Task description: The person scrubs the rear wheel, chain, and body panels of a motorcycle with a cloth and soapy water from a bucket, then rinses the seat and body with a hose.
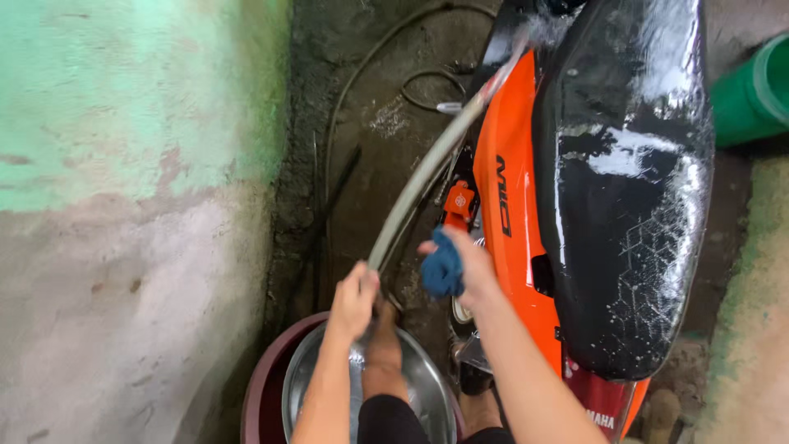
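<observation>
Left hand (355, 298) fingers wrap the hose (427, 168), spraying the scooter seat (625, 181). Right hand (464, 267) fingers bunch a blue cloth (442, 267) (against the orange panel (509, 205)). Risk: wet grip slips, and the hose likely whips.

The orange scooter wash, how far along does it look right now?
Partly done, at a guess. The scooter's black seat is already wet and streaked with suds. In hand: the left hand grips a grey hose spraying toward the seat's far end, while the right hand holds a blue cloth against the orange side panel. Suds on the seat remain to rinse.
</observation>
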